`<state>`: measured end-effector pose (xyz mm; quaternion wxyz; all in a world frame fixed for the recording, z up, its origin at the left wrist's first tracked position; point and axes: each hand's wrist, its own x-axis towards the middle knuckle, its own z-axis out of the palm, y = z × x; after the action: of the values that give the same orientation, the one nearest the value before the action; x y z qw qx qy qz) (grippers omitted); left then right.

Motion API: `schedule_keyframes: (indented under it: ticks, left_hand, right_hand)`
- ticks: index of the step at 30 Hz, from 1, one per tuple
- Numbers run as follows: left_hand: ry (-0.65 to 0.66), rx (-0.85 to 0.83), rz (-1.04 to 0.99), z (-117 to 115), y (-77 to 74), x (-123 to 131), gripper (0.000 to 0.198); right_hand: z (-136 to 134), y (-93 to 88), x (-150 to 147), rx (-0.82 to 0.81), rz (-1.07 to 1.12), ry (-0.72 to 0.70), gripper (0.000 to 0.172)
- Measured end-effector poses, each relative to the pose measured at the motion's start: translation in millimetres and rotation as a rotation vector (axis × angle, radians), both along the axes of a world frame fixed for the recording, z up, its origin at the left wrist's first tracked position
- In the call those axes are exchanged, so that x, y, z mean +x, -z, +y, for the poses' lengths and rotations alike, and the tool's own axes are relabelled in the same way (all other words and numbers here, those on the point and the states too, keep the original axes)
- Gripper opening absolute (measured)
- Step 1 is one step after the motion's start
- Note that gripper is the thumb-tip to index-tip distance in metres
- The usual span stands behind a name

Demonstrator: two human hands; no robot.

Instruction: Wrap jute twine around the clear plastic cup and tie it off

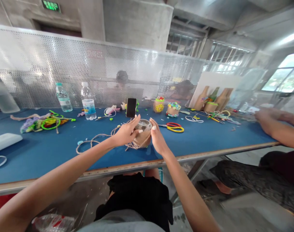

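Between my hands on the blue table (52, 158) stands a glass jar (143, 137), its lower part wrapped in jute twine. My left hand (126, 131) grips the jar's left side, and a loose length of twine (93, 140) trails from it across the table to the left. My right hand (157, 137) presses against the jar's right side. Behind the jar, a black smartphone (131, 108) stands upright. Red-and-yellow-handled scissors (173, 127) lie to the right of my right hand.
Two water bottles (88, 101) stand at the back left, near a heap of pipe cleaners (44, 122). Decorated jars (173, 109) and cardboard bottle shapes (221, 98) stand at the back right. A co-worker's hand (265, 117) rests at the right. A perforated metal screen (89, 64) runs behind the table.
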<state>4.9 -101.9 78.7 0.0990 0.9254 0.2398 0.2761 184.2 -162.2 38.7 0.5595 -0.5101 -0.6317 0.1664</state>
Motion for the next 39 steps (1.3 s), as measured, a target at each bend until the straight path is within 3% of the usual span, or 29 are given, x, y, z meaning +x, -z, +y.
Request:
schedule_keyframes:
  ticks: [5, 11, 14, 18, 22, 25, 28, 34, 39]
  left_hand:
    - [-0.018, -0.176, -0.023, 0.4, -8.0, -2.9, 0.076]
    - [0.125, -0.464, -0.226, 10.0, -12.3, -0.5, 0.082]
    - [0.006, -0.507, -0.333, 2.2, -9.1, -0.8, 0.078]
    - [-0.255, -0.246, -0.533, -33.3, 19.3, -1.0, 0.047]
    - [-0.338, -0.03, -0.515, -64.7, 55.7, 6.7, 0.038]
    - [-0.357, 0.036, -0.497, -70.6, 64.0, 12.1, 0.022]
    - [-0.325, 0.141, -0.447, -71.3, 57.8, 10.6, 0.012]
    - [-0.233, 0.441, -0.419, -80.2, 30.5, -3.9, 0.027]
    - [-0.106, 0.593, -0.34, -79.2, 5.4, -5.8, 0.027]
  right_hand:
    - [3.6, 2.0, 3.0, -0.082, 0.214, -0.166, 0.084]
    - [3.2, 3.3, 0.1, -0.064, 0.438, -0.275, 0.061]
    - [-1.3, 4.2, 5.3, -0.052, 0.449, -0.302, 0.066]
    - [-6.8, 11.3, 15.9, -0.007, 0.412, -0.297, 0.069]
    - [-15.7, 14.8, 15.8, 0.001, 0.375, -0.259, 0.063]
    - [-22.2, 13.2, 10.5, 0.007, 0.351, -0.232, 0.059]
    - [-25.0, 11.8, 7.5, 0.047, 0.314, -0.168, 0.052]
    - [-26.5, 14.1, 10.5, 0.339, 0.043, 0.153, 0.026]
    - [-28.6, 16.6, 7.7, 0.46, -0.099, 0.239, 0.025]
